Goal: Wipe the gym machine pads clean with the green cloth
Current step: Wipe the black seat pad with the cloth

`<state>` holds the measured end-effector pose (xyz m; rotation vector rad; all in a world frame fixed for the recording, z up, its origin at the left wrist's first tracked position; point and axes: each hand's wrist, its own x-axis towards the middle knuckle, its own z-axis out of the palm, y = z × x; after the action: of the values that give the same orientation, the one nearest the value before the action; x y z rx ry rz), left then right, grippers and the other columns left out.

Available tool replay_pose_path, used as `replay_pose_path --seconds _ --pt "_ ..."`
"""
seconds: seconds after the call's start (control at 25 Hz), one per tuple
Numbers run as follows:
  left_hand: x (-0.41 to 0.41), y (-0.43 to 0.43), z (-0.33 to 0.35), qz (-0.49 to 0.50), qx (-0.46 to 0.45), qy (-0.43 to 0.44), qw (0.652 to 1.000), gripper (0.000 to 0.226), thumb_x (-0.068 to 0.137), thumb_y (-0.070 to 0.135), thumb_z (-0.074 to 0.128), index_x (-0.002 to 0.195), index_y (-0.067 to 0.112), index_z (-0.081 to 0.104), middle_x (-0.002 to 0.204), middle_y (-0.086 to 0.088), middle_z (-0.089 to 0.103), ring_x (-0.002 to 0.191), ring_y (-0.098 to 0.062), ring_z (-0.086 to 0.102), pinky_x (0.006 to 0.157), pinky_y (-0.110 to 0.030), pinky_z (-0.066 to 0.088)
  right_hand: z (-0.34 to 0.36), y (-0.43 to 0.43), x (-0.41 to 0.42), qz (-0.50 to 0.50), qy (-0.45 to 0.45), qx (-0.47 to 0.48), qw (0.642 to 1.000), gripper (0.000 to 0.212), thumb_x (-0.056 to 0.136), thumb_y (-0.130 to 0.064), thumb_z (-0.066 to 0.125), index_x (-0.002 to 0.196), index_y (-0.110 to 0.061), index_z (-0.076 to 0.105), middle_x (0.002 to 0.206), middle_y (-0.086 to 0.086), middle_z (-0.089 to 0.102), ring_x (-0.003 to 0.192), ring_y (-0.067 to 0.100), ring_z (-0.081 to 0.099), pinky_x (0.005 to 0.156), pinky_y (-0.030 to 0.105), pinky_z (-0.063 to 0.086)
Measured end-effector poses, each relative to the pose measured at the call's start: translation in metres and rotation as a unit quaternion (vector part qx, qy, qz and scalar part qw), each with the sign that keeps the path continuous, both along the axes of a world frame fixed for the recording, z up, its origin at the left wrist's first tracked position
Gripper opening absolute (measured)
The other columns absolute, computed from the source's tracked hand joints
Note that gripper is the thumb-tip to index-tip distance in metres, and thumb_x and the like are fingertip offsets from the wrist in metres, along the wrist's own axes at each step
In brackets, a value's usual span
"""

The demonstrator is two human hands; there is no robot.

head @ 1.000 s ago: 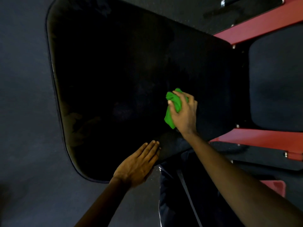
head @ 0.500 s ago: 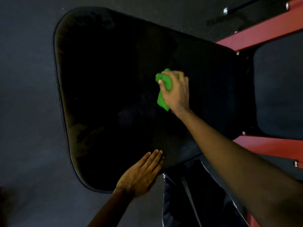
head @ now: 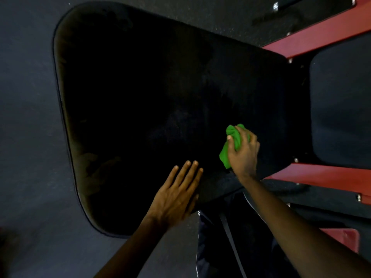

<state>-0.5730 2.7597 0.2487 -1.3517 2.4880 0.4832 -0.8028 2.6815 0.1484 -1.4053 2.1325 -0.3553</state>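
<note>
A large black gym machine pad [head: 140, 93] fills the middle of the head view. My right hand [head: 244, 153] grips a bunched green cloth [head: 230, 145] and holds it against the pad near its right lower part. My left hand [head: 176, 195] lies flat on the pad's near edge with straight fingers, to the left of the cloth. A second dark pad [head: 341, 101] sits at the right, beyond the first one.
Red metal frame bars run at the upper right [head: 321, 31] and lower right [head: 325, 177] beside the pads. Dark speckled floor [head: 26, 117] surrounds the big pad on the left. My dark trouser leg [head: 220, 243] shows below the pad's near edge.
My right hand with the green cloth went up the pad and has come back down toward the near right side. My left hand stays flat on the near edge.
</note>
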Motion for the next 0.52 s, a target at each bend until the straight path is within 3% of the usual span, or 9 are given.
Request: replay_pose_path --seconds 0.12,0.2,0.36,0.44,0.52 --pt "-0.007 -0.022 -0.008 0.013 0.004 -0.017 1.0 0.07 0.098 0.04 0.044 0.157 0.007 0.025 0.165 -0.016 0.017 0.153 -0.032 0.014 0.122 -0.047 0.011 0.006 0.009 0.016 -0.01 0.003 -0.012 1.0 0.043 0.096 -0.04 0.056 0.137 -0.026 0.057 0.138 0.006 0.052 0.119 0.034 0.052 0.103 0.041 0.038" --pt "-0.012 -0.029 -0.011 0.015 0.008 -0.021 1.0 0.069 0.099 0.039 0.045 0.156 0.005 0.025 0.164 -0.017 0.018 0.153 -0.032 0.014 0.123 -0.047 0.011 0.022 0.032 0.03 0.066 -0.012 -0.031 0.997 0.044 0.096 -0.041 0.056 0.139 -0.029 0.056 0.143 0.003 0.05 0.124 0.028 0.051 0.105 0.036 0.035" --pt "-0.021 -0.036 -0.019 0.01 0.009 -0.022 1.0 0.066 0.101 0.036 0.038 0.156 0.004 0.023 0.164 -0.017 0.017 0.153 -0.031 0.013 0.123 -0.046 0.009 0.032 0.086 0.015 0.195 -0.041 -0.028 0.98 0.049 0.095 -0.042 0.058 0.143 -0.034 0.05 0.149 0.001 0.044 0.13 0.026 0.046 0.109 0.04 0.041" --pt "-0.025 -0.038 -0.024 0.003 0.009 -0.027 1.0 0.064 0.101 0.035 0.033 0.156 0.004 0.023 0.164 -0.017 0.017 0.153 -0.031 0.014 0.123 -0.046 0.009 0.016 0.077 -0.006 0.166 -0.015 -0.02 0.986 0.048 0.095 -0.041 0.058 0.141 -0.033 0.05 0.147 0.003 0.045 0.127 0.028 0.048 0.105 0.042 0.044" --pt "-0.026 -0.036 -0.027 0.0 0.004 -0.036 0.999 0.064 0.102 0.035 0.03 0.157 0.004 0.021 0.164 -0.018 0.017 0.153 -0.031 0.014 0.124 -0.047 0.01 -0.003 0.058 -0.024 0.047 0.008 -0.002 0.999 0.045 0.096 -0.039 0.059 0.139 -0.028 0.053 0.142 0.006 0.047 0.122 0.032 0.049 0.104 0.045 0.043"
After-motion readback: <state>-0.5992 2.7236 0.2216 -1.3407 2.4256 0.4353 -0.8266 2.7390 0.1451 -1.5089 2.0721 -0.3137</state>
